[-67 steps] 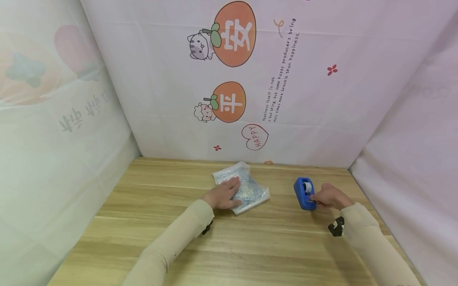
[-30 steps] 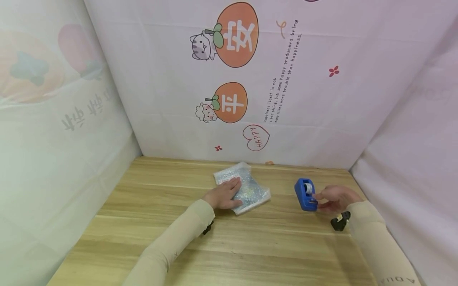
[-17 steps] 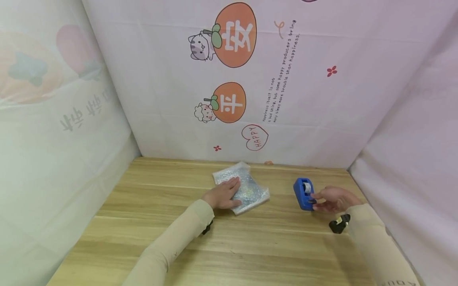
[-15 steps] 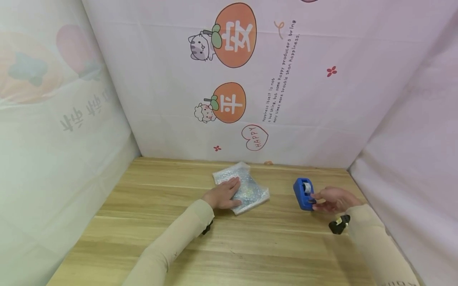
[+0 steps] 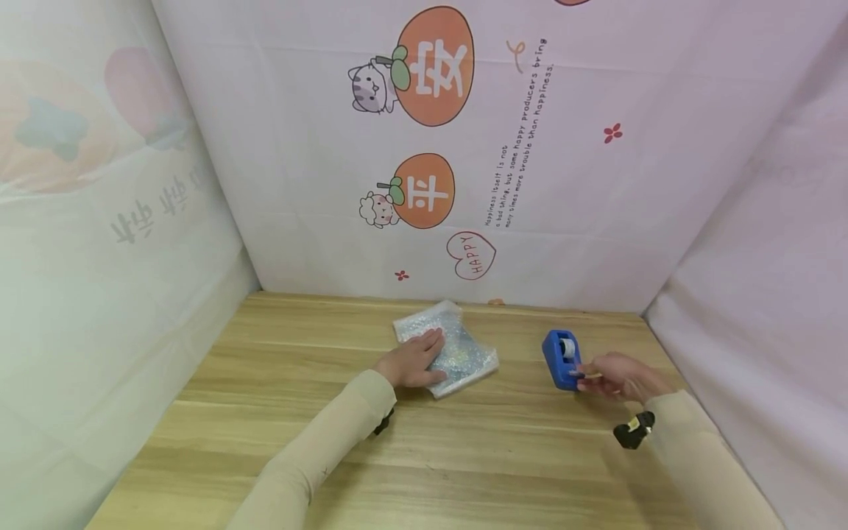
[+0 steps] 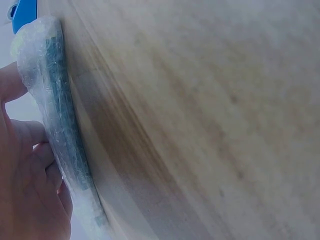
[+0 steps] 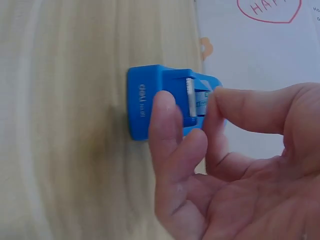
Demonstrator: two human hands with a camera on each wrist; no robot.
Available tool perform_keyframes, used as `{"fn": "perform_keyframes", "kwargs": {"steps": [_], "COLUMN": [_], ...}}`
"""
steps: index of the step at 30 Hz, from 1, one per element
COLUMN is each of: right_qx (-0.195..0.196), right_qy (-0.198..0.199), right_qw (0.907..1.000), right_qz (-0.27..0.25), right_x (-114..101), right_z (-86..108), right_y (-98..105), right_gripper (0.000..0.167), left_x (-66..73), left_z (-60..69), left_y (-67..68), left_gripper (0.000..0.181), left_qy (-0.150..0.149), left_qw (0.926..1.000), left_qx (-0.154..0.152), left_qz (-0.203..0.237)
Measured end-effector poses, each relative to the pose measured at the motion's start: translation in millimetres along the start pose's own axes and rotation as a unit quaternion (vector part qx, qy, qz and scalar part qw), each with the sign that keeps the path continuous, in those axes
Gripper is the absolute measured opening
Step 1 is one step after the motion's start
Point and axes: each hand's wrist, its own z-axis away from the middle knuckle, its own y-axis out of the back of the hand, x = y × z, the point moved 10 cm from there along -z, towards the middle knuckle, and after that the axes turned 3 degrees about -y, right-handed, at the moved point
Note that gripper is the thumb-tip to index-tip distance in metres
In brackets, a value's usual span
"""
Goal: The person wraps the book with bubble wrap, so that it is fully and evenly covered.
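A flat package in bubble wrap (image 5: pixel 469 359) lies on the wooden table, close to its back edge. My left hand (image 5: pixel 412 362) rests on its left part, fingers extended; the left wrist view shows the wrapped edge (image 6: pixel 62 110) from the side. To the right stands a blue tape dispenser (image 5: pixel 556 361) with a roll of tape in it. My right hand (image 5: pixel 617 374) is at its front end. In the right wrist view, thumb and index finger pinch the tape (image 7: pixel 201 102) just by the cutter, while the other fingers are partly bent. The tape's end is hidden by the fingertips.
A printed white cloth (image 5: pixel 556 184) hangs behind the table (image 5: pixel 464 456), and more cloth closes off both sides. The right forearm is near the right-hand cloth (image 5: pixel 762 309). Black wrist cameras sit under both wrists.
The right thumb and index finger were apart at the dispenser's front a second ago and have now come together there. The right wrist has shifted slightly. Left hand, package and dispenser stay put.
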Motion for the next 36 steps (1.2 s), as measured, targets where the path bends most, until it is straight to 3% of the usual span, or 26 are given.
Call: {"fn": "perform_keyframes", "kwargs": {"steps": [9, 19, 26, 36], "right_qx": [0.018, 0.005, -0.006, -0.007], "right_qy": [0.051, 0.099, 0.115, 0.123], "right_qw": [0.9985, 0.9949, 0.9931, 0.9923], "right_qz": [0.005, 0.013, 0.023, -0.014], "right_x": [7.8, 12.1, 15.1, 24.2], "right_z": [2.6, 8.5, 10.3, 4.9], "right_y": [1.3, -1.8, -5.8, -5.4], "right_gripper": [0.026, 0.035, 0.046, 0.040], "left_x": [0.4, 1.0, -0.2, 0.9], "left_z": [0.2, 0.2, 0.5, 1.4], "left_y": [1.1, 1.5, 0.4, 1.5], "left_gripper": [0.084, 0.084, 0.084, 0.083], "left_qy": [-0.005, -0.008, -0.002, 0.000], "left_qw": [1.0000, 0.9999, 1.0000, 1.0000], "left_qx": [0.004, -0.001, 0.000, 0.000], "left_qz": [0.004, 0.008, 0.007, 0.008]}}
